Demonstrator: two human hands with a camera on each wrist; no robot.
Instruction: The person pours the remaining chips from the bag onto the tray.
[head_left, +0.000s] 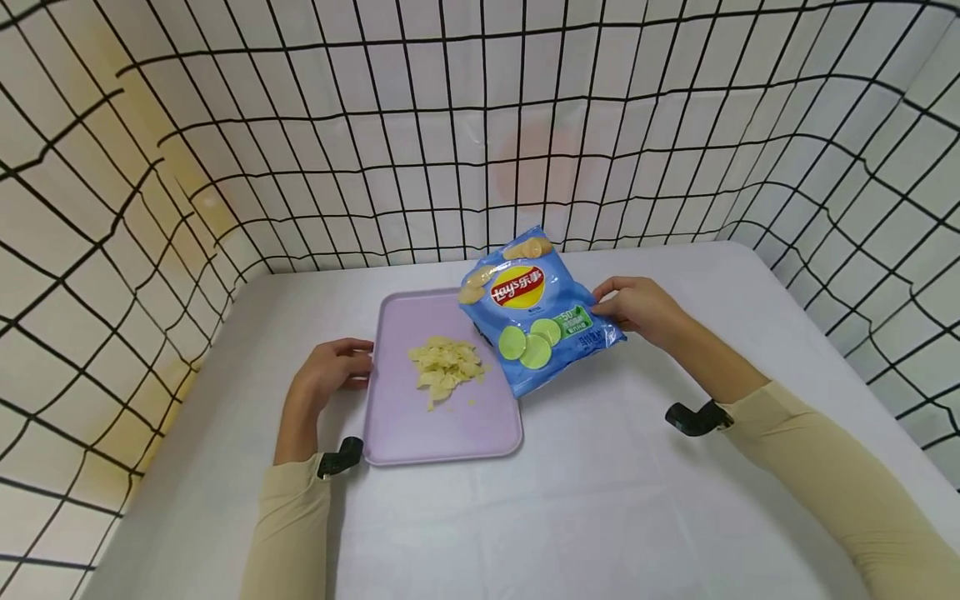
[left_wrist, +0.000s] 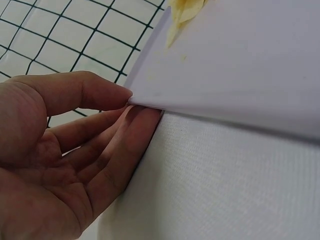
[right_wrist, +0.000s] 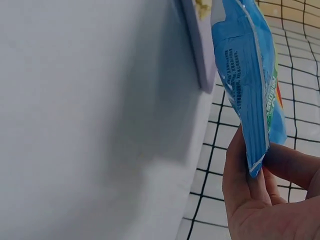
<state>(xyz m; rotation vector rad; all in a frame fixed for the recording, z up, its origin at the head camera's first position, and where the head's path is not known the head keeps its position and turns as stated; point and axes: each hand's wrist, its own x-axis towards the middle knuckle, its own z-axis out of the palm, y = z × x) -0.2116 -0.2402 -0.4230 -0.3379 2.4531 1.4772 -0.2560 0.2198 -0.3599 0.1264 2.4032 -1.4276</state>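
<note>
A blue Lay's chip bag (head_left: 551, 292) tilts over the right part of a lilac tray (head_left: 442, 437). My right hand (head_left: 637, 310) pinches the bag's right edge between thumb and fingers, as the right wrist view also shows the bag (right_wrist: 245, 75) held at one end. A small heap of potato chips (head_left: 446, 367) lies in the middle of the tray, with crumbs around it. At the tray's left edge, my left hand (head_left: 333, 371) pinches the rim, thumb on top and fingers beneath, plainly seen in the left wrist view (left_wrist: 100, 130).
The tray rests on a white-covered table (head_left: 600, 500). A black wire grid (head_left: 480, 158) rises behind the table and along both sides. Black wrist cameras (head_left: 697, 418) sit on both of the person's sleeves.
</note>
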